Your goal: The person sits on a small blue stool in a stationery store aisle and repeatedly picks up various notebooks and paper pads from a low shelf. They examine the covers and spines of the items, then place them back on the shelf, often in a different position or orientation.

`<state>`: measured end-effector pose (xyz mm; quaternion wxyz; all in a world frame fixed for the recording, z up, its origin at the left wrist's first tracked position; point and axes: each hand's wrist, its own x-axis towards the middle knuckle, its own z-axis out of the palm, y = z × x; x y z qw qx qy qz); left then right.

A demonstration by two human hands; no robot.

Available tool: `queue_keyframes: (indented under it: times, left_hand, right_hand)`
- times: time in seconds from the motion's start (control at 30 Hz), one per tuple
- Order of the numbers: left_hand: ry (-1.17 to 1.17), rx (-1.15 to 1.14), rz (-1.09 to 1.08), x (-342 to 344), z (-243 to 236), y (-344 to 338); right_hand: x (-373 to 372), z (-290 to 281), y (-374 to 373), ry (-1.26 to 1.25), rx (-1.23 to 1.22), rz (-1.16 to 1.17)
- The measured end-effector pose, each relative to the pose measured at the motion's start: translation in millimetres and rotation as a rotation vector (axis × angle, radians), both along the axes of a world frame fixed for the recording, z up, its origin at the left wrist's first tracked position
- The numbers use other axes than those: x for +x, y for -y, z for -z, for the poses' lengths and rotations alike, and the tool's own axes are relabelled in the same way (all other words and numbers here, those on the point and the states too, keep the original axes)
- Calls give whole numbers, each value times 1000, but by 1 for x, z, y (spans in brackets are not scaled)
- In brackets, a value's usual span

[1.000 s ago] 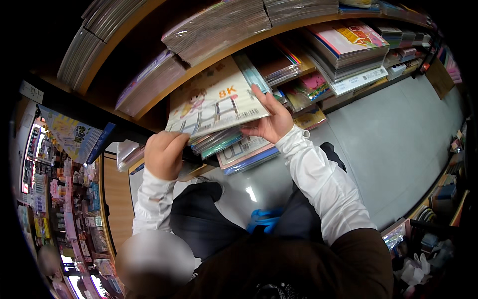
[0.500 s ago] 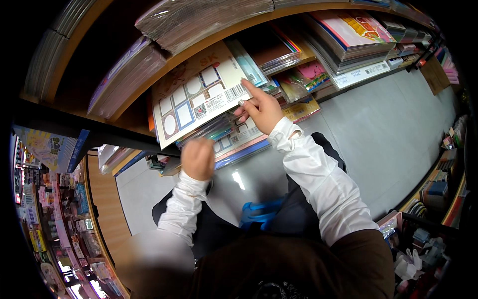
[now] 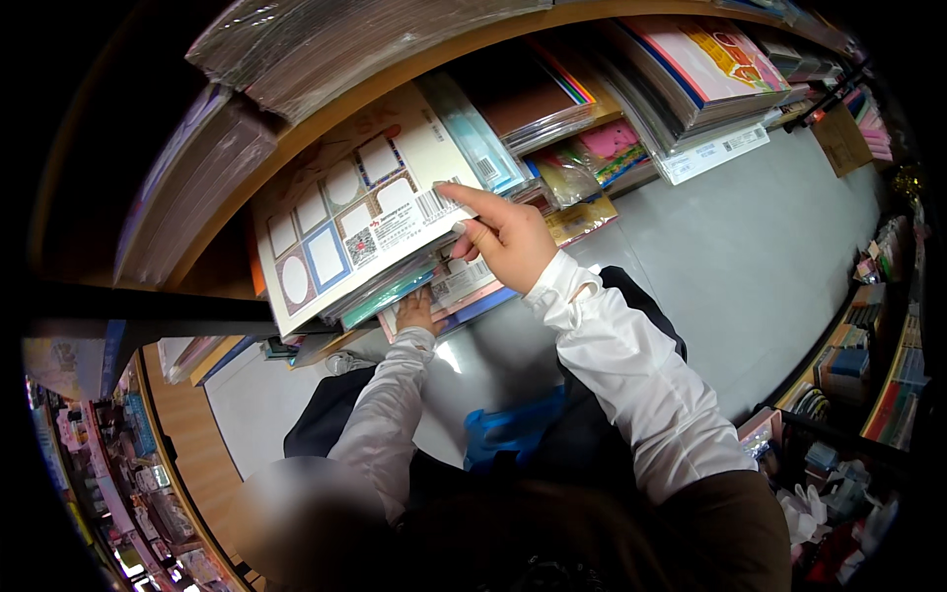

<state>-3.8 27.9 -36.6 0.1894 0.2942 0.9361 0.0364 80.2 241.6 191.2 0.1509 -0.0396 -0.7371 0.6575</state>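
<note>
Much of the left hand (image 3: 418, 311) is hidden beneath the stack of flat plastic-wrapped paper packs (image 3: 414, 286) it props from below; only its knuckles and wrist show, so whether its fingers are curled or flat I cannot tell. The white card-backed pack printed with frame shapes (image 3: 360, 212) lies on top of that stack, its lower left corner jutting past the wooden shelf (image 3: 395, 84) edge and its long axis running from lower left to upper right. The right hand (image 3: 503, 242) is partly closed, forefinger stretched out and pressing the pack's right edge, thumb tucked under. The shelf bay holds further wrapped packs: coloured sheets (image 3: 691, 69) at the right, silvery bundles (image 3: 296, 44) above. Items at the lower left rim blur into darkness.
</note>
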Motion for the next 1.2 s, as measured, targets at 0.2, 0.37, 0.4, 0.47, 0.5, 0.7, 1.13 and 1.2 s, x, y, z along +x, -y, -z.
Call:
queue_keyframes:
  times: [0.2,0.37,0.4,0.47,0.5,0.7,1.13,1.2]
  left_hand:
    - [-113,-157,36,0,21,5]
    - [-117,-301,16,20,19,0]
    - [-107,-313,34,23,19,1]
    - [-87,-356,76,32,14,3]
    - [-80,-381,94,38,10,6]
    - [-33,-61,245,90,-50,25]
    - [-574,447,260,125,-277,81]
    - [-633,518,263,125,-310,88]
  right_hand:
    - [-2,2,-1,-35,-19,-18]
    - [1,-3,-2,2,-62,-71]
    - [1,-3,-3,-7,-87,-90]
    - [3,-3,-4,-19,-147,-137]
    - [3,-2,-5,-21,-183,-167]
    - [14,12,-15,-50,-64,-273]
    - [59,32,-35,906,166,-319]
    - [67,33,-33,986,-101,-332]
